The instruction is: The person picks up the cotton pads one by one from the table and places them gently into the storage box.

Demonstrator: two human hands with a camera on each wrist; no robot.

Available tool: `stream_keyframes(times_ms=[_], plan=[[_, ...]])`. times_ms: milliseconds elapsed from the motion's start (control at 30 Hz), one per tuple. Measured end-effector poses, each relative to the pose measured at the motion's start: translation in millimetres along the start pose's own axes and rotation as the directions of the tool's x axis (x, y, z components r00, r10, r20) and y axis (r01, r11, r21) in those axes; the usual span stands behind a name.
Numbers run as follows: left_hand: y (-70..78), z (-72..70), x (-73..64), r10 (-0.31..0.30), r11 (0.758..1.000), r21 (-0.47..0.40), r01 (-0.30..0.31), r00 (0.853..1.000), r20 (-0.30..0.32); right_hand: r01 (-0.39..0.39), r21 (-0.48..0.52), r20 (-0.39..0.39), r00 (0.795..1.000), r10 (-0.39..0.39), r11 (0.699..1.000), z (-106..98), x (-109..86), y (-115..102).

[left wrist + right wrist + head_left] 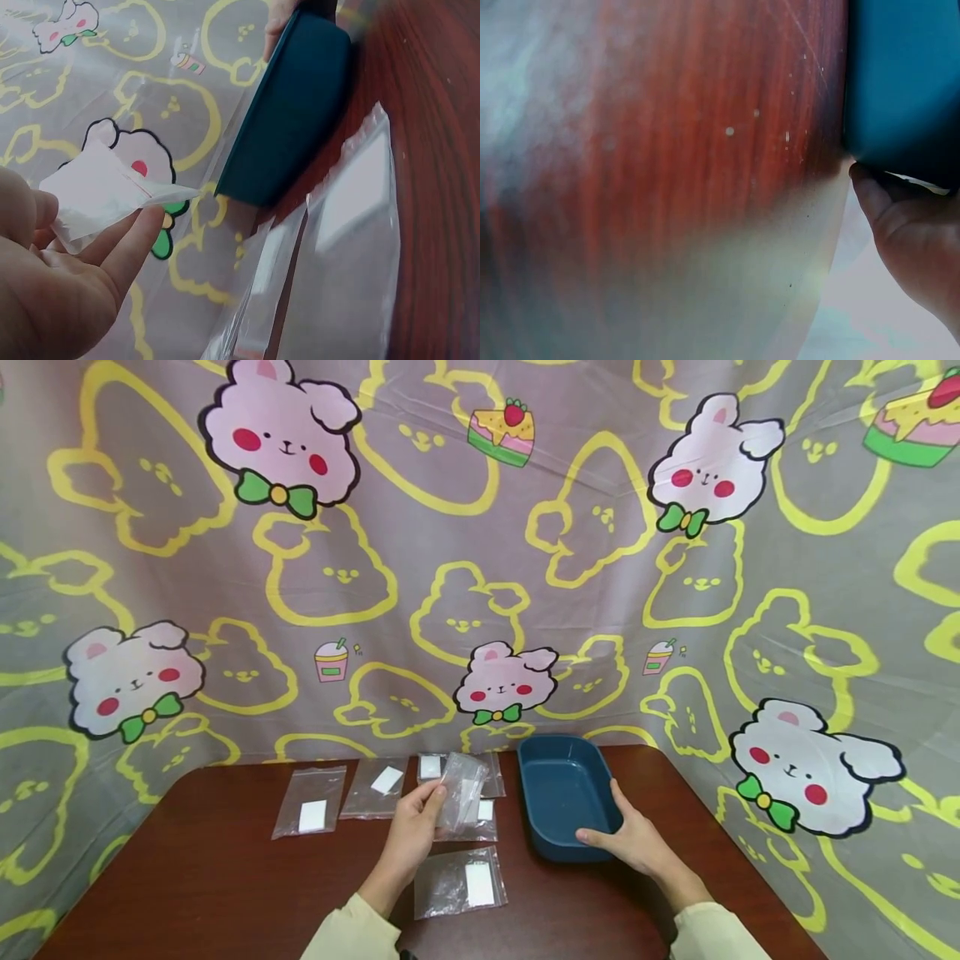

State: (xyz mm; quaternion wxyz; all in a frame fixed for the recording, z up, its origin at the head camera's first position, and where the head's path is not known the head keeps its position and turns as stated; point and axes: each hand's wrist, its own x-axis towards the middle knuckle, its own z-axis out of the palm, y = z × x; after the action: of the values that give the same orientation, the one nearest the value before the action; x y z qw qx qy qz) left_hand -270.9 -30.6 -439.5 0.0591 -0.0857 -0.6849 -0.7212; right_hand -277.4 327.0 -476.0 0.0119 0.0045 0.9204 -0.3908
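My left hand (411,828) pinches a clear plastic zip bag (467,781) above the table, left of a dark blue bin (566,850). In the left wrist view this bag (97,193) looks whitish and crumpled between thumb and fingers. The bin is rectangular with rounded corners, and no contents show inside it. My right hand (637,839) grips the bin at its near right corner, thumb over the near rim and fingers along the right side. From the right wrist view, the thumb side of the hand (915,232) meets the bin's edge.
On the dark wooden table (225,877) lie several clear zip bags, each with a white piece: one at left (309,803), another beside it (373,789), and a near one (459,883). Others partly overlap behind the held bag. A patterned cloth (405,610) surrounds the table.
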Motion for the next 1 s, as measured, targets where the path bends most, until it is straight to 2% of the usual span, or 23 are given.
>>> stream_keyframes(times_ms=[200,400,700,1000], plan=[[-2.9,23.2,7.5,-0.002,0.999,-0.054,0.005,0.999,0.049,-0.013,0.001,0.004,1.0,0.013,1.0,0.6,-1.2,-2.0],[-4.8,48.3,13.4,-0.027,0.993,-0.115,0.038,0.995,0.1,-0.019,0.004,0.002,1.0,0.019,1.0,1.5,-1.1,-1.8],[-5.5,84.5,25.0,0.001,0.984,-0.179,0.025,0.99,0.142,-0.031,0.008,-0.014,0.999,0.031,0.999,1.4,-0.7,-3.0],[-12.5,113.5,36.6,0.011,0.993,-0.12,0.004,0.993,0.121,-0.022,0.013,-0.012,1.0,0.023,1.0,2.5,0.3,-0.9]])
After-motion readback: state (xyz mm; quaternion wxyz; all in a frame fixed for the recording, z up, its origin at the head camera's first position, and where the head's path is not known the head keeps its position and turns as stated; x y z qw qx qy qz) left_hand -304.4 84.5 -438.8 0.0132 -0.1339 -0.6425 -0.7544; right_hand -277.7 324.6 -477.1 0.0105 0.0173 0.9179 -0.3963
